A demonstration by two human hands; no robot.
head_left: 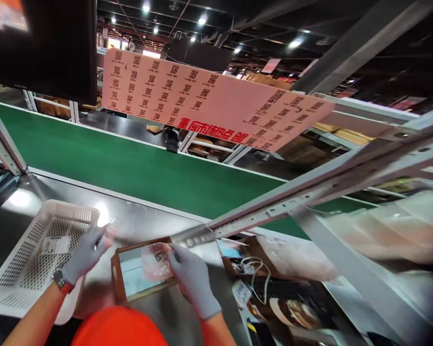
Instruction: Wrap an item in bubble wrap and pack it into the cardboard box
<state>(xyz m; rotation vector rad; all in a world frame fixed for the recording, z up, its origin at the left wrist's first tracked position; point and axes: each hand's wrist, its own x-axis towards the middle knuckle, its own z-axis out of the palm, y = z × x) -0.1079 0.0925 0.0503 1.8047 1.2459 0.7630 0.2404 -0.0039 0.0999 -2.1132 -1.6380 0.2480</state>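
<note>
Orange cloth [119,327] sits nearest; beyond it, over the brown tray [120,283], my right hand [191,278] pinches a small clear packet [155,262]: light, limp, slippery, best held by its edge. Left hand [84,254], fingers loosely curled, seems to hold nothing

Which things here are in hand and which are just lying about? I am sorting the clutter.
In hand:
- small clear packet, held by right hand
- brown tray under it
- left hand over white basket

Lying about:
- white cable
- green conveyor belt
- pink code sheet
</note>
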